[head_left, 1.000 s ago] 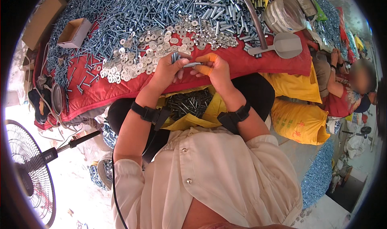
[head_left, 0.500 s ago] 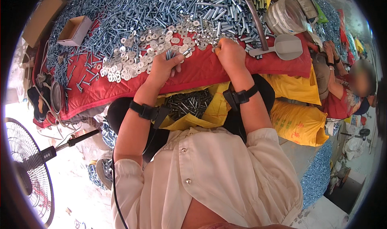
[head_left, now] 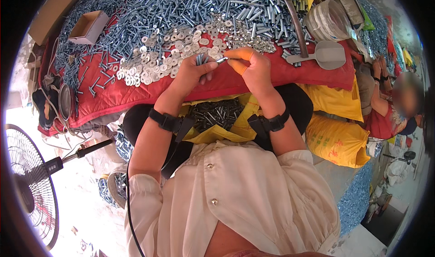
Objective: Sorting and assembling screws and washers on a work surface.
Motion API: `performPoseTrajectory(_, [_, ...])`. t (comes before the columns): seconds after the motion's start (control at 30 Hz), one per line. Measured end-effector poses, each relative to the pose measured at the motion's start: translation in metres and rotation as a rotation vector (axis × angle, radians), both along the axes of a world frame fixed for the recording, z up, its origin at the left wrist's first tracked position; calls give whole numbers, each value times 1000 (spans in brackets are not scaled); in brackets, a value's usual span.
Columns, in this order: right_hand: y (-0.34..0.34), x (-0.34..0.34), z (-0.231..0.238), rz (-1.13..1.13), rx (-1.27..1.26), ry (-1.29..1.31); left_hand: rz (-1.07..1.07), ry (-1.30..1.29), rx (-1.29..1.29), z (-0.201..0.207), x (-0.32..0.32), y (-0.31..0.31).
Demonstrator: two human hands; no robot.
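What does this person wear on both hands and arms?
Loose cream sleeves end near the elbows. Both wrists carry black straps with black blocks. The right hand has orange covers on thumb and finger; the left hand shows none. A black cable runs along the left sleeve.

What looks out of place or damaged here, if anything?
Only minor: a few slim blue-silver metal bolts lie scattered on the red quilted cloth at left, apart from the large heap of blue-silver metal bolts, so they look strayed. No damage stands out.
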State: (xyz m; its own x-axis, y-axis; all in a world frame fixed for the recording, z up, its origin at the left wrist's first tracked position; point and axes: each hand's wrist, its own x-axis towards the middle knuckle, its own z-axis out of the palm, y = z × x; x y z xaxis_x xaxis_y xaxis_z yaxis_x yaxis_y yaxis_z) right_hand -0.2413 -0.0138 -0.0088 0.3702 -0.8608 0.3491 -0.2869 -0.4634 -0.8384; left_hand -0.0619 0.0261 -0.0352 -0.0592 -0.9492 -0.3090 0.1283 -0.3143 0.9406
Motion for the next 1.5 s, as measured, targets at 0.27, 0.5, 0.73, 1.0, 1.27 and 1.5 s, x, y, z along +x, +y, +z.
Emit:
performPoseTrajectory(0.27, [-2,-4,7,-77,358,130,-17,-104,-45,1,-4,0])
performPoseTrajectory(0.5, [0,-8,-21,259,512,-531,-5,60,-111,-5,-2,-2])
performPoseTrajectory(0.73, [8,9,-10,177,641,-720,-32,202,-102,-9,-2,3])
performPoseTrajectory(1.0, [4,-11,-20,259,593,-601,-32,242,-129,-10,-1,3])
performPoseTrajectory(1.27, [-7,-28,-18,257,311,-600,31,266,-154,0,2,4])
performPoseTrajectory(1.5, [-29,-26,-29,-302,-81,136,-387,-108,144,21,1,5])
